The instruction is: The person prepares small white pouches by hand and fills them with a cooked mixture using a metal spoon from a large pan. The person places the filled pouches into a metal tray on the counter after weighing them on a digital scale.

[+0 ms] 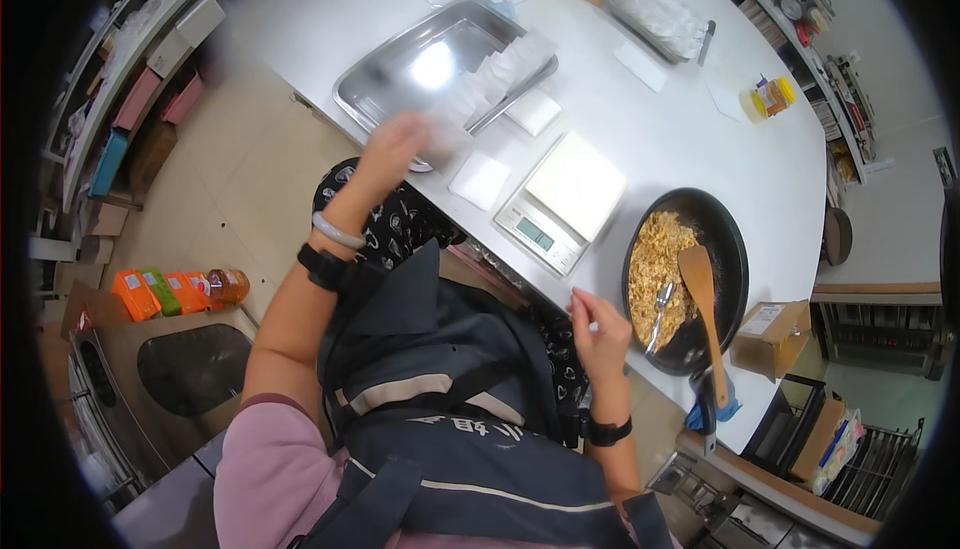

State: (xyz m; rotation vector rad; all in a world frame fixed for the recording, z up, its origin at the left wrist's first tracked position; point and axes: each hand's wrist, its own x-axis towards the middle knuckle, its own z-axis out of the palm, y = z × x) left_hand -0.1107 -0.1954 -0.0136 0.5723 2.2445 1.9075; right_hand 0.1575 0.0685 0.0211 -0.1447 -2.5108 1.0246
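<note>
My left hand (393, 152), smeared by motion, is closed on a blurred white packet (446, 137) at the near rim of a steel tray (385, 89). Inside that tray, a row of white packets (510, 67) runs along its right side. A square white wrapper (480, 181) and a stack of similar wrappers (534, 112) lie right of the tray. Beside them is a white kitchen scale (577, 186) with a lit display and a bare platform. My right hand (601, 333) hovers at the table edge between scale and pan, fingers curled together; what they may hold is hidden.
A black frying pan (735, 249) holds a yellowish crumbly mixture (655, 249), a spoon (660, 317) and a wooden spatula (702, 289). Farther back are a tray of clear-wrapped pieces (660, 17), a knife (707, 41) and a yellow-lidded jar (773, 97). A cardboard box (770, 339) stands right of the pan.
</note>
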